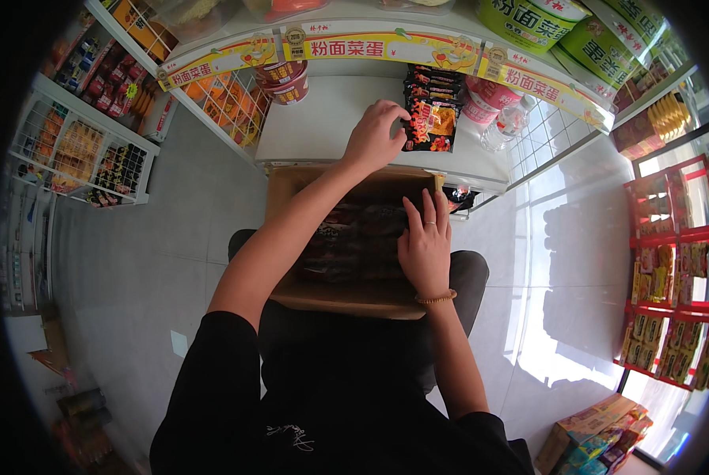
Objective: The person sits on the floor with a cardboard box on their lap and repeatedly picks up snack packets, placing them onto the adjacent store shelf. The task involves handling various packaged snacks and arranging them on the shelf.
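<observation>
My left hand [379, 133] reaches onto a white shelf [336, 127]. Its curved thumb and fingers, with a gap between them, are at the left edge of a black instant-noodle packet [431, 126]. That packet is foremost in a row of similar black packets [434, 83]. My right hand [427, 243], wearing a ring and a beaded bracelet, lies along the right side of an opened cardboard box [348, 300], fingers spread. The box is at my lap, against the shelf front. Inside, dark packets [354, 243] lie in rows, shadowed and partly hidden by my left forearm.
Noodle cups [283, 83] stand at the shelf's left; pink cups [488, 98] and a clear plastic bottle [506, 124] stand at its right. Above juts an upper shelf edge with yellow label strips [384, 48]. Wire mesh [229, 107] borders the left. A red rack [672, 267] stands far right.
</observation>
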Motion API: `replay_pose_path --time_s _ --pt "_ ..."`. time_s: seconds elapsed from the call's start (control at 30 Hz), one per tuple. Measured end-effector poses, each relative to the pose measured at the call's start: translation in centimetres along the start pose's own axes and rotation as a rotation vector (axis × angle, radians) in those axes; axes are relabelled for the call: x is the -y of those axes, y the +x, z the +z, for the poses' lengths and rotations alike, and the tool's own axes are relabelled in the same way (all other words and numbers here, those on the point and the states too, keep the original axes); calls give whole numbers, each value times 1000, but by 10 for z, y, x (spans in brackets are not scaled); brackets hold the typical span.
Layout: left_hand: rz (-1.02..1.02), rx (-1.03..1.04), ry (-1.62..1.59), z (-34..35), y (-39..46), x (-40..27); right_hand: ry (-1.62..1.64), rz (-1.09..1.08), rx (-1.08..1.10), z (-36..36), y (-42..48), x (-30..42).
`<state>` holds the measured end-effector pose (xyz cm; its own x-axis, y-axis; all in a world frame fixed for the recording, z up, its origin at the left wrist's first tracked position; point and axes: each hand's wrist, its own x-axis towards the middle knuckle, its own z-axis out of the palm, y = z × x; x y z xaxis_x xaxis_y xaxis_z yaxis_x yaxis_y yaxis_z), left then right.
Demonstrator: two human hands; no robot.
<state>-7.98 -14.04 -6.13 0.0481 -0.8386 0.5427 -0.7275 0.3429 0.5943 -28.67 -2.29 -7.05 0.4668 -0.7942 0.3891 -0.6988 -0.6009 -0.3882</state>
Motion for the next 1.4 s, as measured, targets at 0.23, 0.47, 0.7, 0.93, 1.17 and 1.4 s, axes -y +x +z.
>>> replay_pose_path --time_s 0.23,0.47,0.7,0.93,1.17,1.4 --pt "-659 292 -283 63 48 90 89 -7 -6 3 -3 0" --pt "-618 207 -468 70 44 83 95 4 3 -2 -11 1" --pt "-395 46 -573 -4 0 4 75 -28 6 8 -12 -9" --pt "-283 -212 -769 -139 -66 -80 423 107 -142 -11 -3 -4" --pt "-142 -172 -406 -160 -138 -105 331 -149 -164 -68 28 65" --pt "-57 -30 -424 -147 -183 -119 252 -272 577 -61 34 64"
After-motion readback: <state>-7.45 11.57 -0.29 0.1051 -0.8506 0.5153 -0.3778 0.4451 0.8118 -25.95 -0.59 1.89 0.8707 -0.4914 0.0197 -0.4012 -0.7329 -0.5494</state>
